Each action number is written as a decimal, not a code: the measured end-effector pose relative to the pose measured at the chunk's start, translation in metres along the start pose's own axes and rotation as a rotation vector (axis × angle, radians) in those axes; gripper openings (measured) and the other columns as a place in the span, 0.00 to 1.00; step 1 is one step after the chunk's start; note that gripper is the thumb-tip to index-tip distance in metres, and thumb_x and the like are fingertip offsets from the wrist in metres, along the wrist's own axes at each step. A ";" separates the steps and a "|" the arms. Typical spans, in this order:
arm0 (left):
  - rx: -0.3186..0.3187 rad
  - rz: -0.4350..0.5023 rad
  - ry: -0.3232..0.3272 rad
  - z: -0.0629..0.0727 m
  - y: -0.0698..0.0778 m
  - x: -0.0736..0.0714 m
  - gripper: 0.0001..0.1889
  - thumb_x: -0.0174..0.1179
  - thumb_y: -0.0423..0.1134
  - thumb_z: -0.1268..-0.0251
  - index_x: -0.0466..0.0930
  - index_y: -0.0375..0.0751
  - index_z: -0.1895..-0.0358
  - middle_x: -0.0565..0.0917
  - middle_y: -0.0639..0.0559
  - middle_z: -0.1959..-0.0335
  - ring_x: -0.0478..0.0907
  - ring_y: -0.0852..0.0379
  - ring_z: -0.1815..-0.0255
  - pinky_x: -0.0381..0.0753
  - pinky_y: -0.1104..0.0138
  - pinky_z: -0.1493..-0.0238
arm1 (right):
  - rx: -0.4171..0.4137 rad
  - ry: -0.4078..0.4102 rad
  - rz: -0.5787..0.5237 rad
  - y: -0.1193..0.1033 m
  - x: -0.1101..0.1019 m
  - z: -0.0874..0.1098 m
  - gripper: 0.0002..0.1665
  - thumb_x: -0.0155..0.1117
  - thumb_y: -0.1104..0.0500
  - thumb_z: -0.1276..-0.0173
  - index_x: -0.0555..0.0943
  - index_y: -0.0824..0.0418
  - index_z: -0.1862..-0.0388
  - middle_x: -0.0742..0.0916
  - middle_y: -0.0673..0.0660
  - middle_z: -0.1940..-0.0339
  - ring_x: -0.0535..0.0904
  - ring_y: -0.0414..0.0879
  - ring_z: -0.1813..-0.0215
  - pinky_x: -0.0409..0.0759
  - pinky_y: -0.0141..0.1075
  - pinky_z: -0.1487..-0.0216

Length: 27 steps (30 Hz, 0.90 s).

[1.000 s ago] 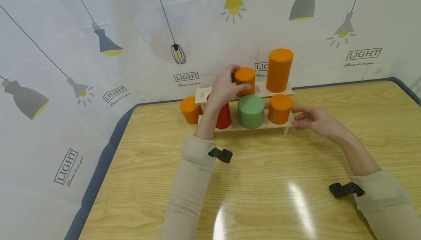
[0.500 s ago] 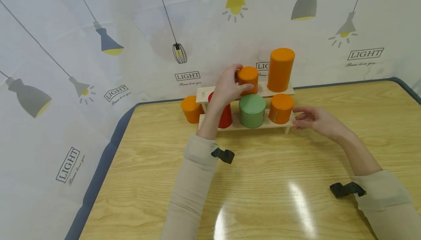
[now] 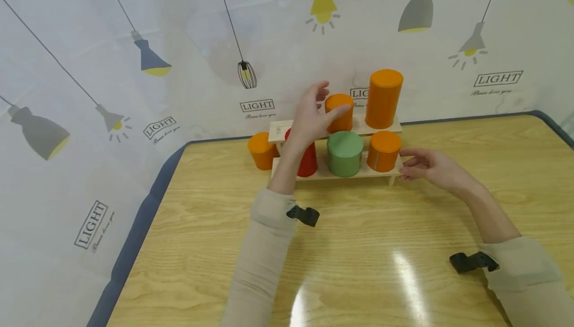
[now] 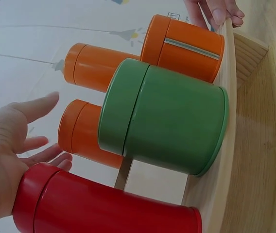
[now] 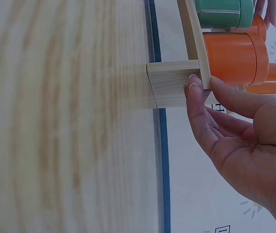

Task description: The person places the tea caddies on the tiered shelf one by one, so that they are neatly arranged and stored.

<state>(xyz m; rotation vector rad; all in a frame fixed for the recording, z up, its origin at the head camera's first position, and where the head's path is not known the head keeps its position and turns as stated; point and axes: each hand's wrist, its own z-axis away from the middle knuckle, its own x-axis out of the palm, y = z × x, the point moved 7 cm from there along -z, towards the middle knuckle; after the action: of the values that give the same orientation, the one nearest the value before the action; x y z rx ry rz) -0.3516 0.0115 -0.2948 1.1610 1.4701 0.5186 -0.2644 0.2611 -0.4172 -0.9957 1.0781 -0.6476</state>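
My left hand (image 3: 309, 120) is at the small orange tin (image 3: 341, 124) on the upper board of a two-tier wooden shelf (image 3: 358, 122). Its fingers are spread, and the left wrist view shows a gap between thumb and tin. My right hand (image 5: 254, 145) pinches the end of the lower board, thumb above and fingers beneath, near the shelf leg (image 5: 169, 82). A tall orange tin (image 3: 384, 100) stands on the upper board. On the lower board are a red tin (image 3: 308, 162), partly hidden by my left arm, a green tin (image 3: 344, 155) and an orange tin (image 3: 381, 153).
Another orange tin (image 3: 261, 151) stands on the wooden table (image 3: 358, 247) by the shelf's left end. Right behind the shelf rises a white wall covering (image 3: 197, 68) printed with lamps. The table has a dark blue edge (image 3: 154, 192) along its left side.
The small orange tin has moved slightly right along the upper board. My left hand has since loosened, its thumb and fingers spreading off the tin. The right hand stays at the shelf end.
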 end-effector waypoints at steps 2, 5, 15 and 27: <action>0.036 0.019 0.025 0.000 0.003 -0.003 0.38 0.71 0.47 0.36 0.65 0.38 0.26 0.75 0.45 0.36 0.71 0.49 0.35 0.73 0.65 0.35 | -0.001 0.000 0.004 0.000 0.000 0.000 0.34 0.55 0.63 0.21 0.57 0.75 0.24 0.78 0.74 0.41 0.85 0.52 0.50 0.83 0.44 0.45; 0.075 0.025 0.044 0.000 0.007 -0.007 0.37 0.71 0.46 0.36 0.67 0.37 0.28 0.76 0.45 0.36 0.72 0.50 0.36 0.74 0.65 0.37 | 0.000 0.001 0.000 0.001 0.001 -0.001 0.34 0.55 0.64 0.21 0.57 0.75 0.24 0.78 0.74 0.41 0.85 0.50 0.50 0.83 0.44 0.45; 0.103 0.082 0.055 0.009 0.012 -0.025 0.34 0.70 0.47 0.35 0.69 0.37 0.30 0.76 0.48 0.34 0.72 0.55 0.37 0.74 0.62 0.37 | -0.009 -0.002 -0.023 0.002 0.000 0.000 0.34 0.55 0.63 0.21 0.57 0.75 0.24 0.78 0.74 0.43 0.85 0.52 0.51 0.83 0.43 0.46; 0.110 0.060 0.127 0.037 0.001 -0.056 0.29 0.67 0.44 0.32 0.71 0.38 0.32 0.78 0.46 0.38 0.73 0.54 0.38 0.73 0.65 0.37 | -0.008 -0.003 -0.019 0.002 -0.001 0.000 0.34 0.55 0.62 0.21 0.57 0.75 0.24 0.78 0.74 0.42 0.85 0.54 0.50 0.83 0.42 0.45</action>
<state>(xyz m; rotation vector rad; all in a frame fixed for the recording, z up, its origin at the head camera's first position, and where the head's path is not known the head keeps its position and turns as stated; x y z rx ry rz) -0.3243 -0.0473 -0.2764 1.2811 1.5926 0.5673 -0.2644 0.2625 -0.4187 -1.0145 1.0702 -0.6576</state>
